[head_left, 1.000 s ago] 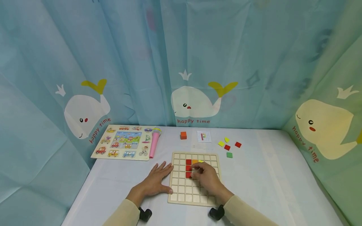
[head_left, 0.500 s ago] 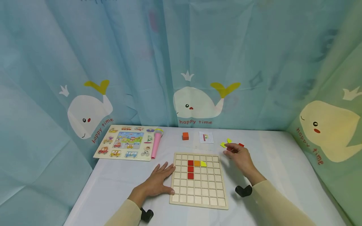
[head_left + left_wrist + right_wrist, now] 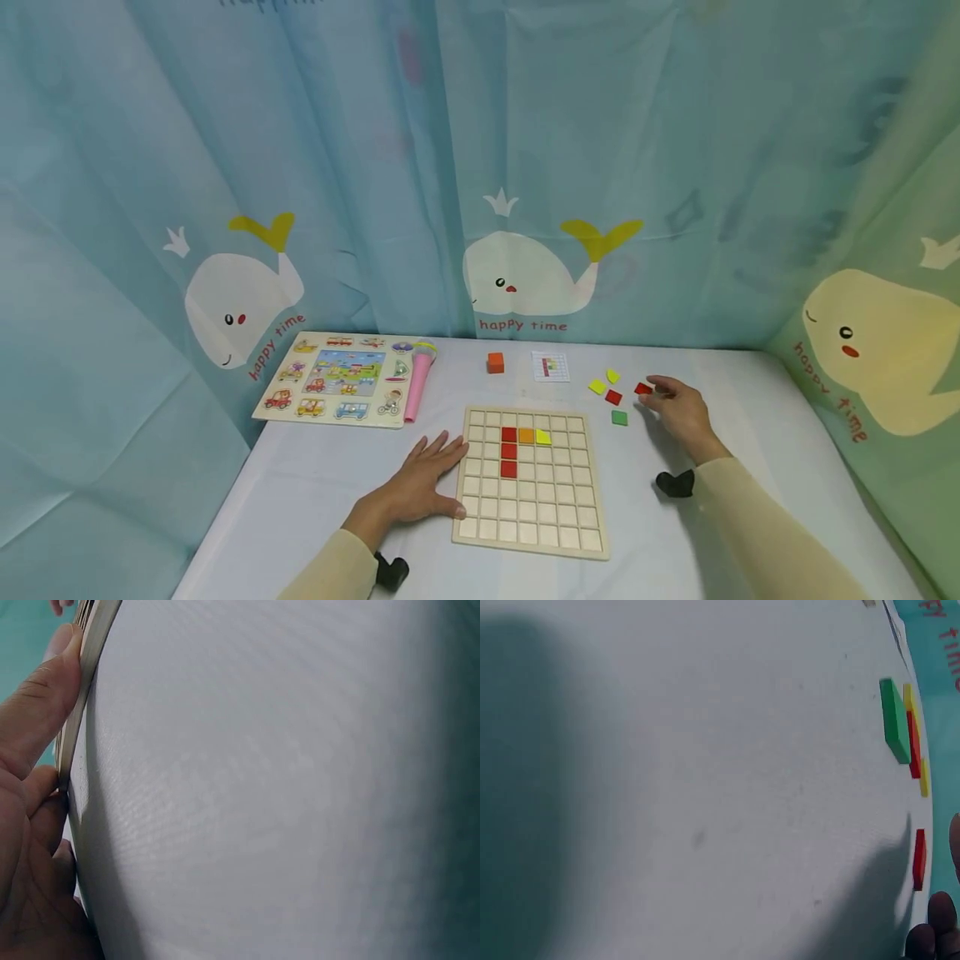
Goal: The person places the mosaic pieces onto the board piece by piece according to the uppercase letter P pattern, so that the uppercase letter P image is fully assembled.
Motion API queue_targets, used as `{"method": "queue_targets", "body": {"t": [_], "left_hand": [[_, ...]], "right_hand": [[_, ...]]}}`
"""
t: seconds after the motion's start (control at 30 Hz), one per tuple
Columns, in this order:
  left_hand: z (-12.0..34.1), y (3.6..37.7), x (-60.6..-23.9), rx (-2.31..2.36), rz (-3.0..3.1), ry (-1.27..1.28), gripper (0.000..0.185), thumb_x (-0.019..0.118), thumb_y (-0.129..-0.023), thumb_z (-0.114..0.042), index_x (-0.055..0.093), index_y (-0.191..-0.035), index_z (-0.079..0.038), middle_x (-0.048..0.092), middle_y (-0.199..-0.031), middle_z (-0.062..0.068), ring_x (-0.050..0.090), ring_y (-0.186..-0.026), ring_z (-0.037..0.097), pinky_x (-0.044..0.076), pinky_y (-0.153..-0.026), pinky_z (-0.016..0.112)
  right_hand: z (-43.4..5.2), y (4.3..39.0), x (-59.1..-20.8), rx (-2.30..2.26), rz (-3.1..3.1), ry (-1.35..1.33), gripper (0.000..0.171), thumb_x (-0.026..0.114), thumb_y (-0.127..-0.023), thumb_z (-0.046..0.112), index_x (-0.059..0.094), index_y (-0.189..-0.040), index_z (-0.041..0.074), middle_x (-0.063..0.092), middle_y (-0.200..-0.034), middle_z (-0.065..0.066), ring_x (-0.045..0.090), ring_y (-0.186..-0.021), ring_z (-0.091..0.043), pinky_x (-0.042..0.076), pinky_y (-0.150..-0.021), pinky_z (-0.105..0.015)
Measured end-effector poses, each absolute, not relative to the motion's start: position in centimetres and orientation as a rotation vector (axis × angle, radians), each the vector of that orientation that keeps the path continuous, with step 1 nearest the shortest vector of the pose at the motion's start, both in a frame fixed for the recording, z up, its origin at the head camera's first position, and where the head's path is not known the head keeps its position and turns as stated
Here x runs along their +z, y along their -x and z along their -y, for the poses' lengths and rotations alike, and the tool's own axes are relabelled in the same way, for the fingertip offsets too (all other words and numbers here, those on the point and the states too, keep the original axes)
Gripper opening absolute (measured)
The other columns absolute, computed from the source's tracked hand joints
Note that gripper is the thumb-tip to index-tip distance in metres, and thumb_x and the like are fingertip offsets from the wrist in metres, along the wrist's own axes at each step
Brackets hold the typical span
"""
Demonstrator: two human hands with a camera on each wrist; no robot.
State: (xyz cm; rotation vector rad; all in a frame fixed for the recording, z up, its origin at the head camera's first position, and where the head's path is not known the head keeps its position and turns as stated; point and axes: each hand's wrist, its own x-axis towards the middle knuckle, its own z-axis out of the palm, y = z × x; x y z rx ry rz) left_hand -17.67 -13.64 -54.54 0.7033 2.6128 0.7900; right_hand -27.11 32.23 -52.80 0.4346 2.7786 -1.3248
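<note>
Covering table [image 3: 750, 467]: white cloth; whale curtains [image 3: 525, 167] behind.

The grid board [image 3: 529, 482] is pale, matt wood. The surface [image 3: 750, 467] wears a white cloth with a fine woven grain. Small tiles [image 3: 619, 417] near its far edge look smooth, painted. The curtain [image 3: 375, 167] is thin, creased fabric.

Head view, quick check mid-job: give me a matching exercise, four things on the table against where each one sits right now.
Things:
1. orange cube
2. pink microphone
3. green tile
4. left hand

Places:
A. flat against the grid board's left edge
B. just left of the pattern card
C. nearest the board among the loose tiles
D. along the picture puzzle's right side

Pairs: 1-B, 2-D, 3-C, 4-A
</note>
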Motion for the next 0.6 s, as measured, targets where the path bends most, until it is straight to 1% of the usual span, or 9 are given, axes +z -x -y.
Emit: {"method": "queue_targets", "body": {"t": [0.07,0.17,0.27,0.4,0.53,0.6], "left_hand": [[13.58,17.68,-54.58,0.796,-2.612,-0.707,0.105,0.075,-0.071,-0.060,0.027,-0.156,-0.022,0.021,-0.163,-0.006,0.007,-0.153,0.022,-0.003,-0.125,0.048],[13.55,17.64,-54.67,0.800,-2.611,-0.714,0.105,0.075,-0.071,-0.060,0.027,-0.155,-0.022,0.021,-0.163,-0.006,0.008,-0.153,0.023,-0.003,-0.125,0.048],[13.58,17.58,-54.73,0.807,-2.612,-0.725,0.105,0.075,-0.070,-0.060,0.027,-0.155,-0.022,0.022,-0.163,-0.005,0.008,-0.153,0.024,-0.002,-0.125,0.049],[13.60,17.56,-54.77,0.818,-2.611,-0.732,0.105,0.075,-0.070,-0.060,0.028,-0.155,-0.020,0.023,-0.163,-0.004,0.009,-0.153,0.026,-0.002,-0.124,0.051],[13.59,17.61,-54.73,0.806,-2.611,-0.716,0.105,0.075,-0.070,-0.060,0.027,-0.155,-0.021,0.022,-0.163,-0.004,0.008,-0.153,0.025,-0.003,-0.124,0.050],[13.57,17.66,-54.68,0.799,-2.612,-0.707,0.105,0.075,-0.071,-0.060,0.027,-0.155,-0.022,0.021,-0.163,-0.005,0.007,-0.153,0.023,-0.003,-0.125,0.049]], "right_hand": [[-32.34,27.36,-53.07,-1.290,-2.794,-0.444,0.053,0.062,-0.094,0.021,0.049,-0.143,0.007,0.043,-0.146,-0.025,0.041,-0.130,-0.043,0.042,-0.104,-0.057],[-32.31,27.70,-53.41,-1.217,-2.832,-0.440,0.052,0.063,-0.092,0.018,0.050,-0.140,0.005,0.044,-0.145,-0.027,0.038,-0.134,-0.046,0.035,-0.110,-0.060],[-32.25,27.94,-53.70,-1.134,-2.890,-0.427,0.050,0.063,-0.091,0.017,0.053,-0.138,0.002,0.047,-0.141,-0.028,0.040,-0.132,-0.047,0.035,-0.109,-0.061],[-32.16,28.15,-53.90,-1.079,-2.932,-0.416,0.044,0.063,-0.091,0.016,0.058,-0.132,0.002,0.051,-0.136,-0.028,0.045,-0.125,-0.045,0.039,-0.104,-0.060],[-32.29,28.12,-53.86,-1.077,-2.944,-0.381,0.038,0.063,-0.090,0.015,0.063,-0.126,0.002,0.053,-0.133,-0.028,0.047,-0.120,-0.043,0.042,-0.099,-0.059],[-32.50,28.03,-53.82,-1.072,-2.940,-0.345,0.038,0.062,-0.091,0.015,0.063,-0.127,0.002,0.052,-0.134,-0.029,0.047,-0.120,-0.043,0.041,-0.100,-0.059]]}}
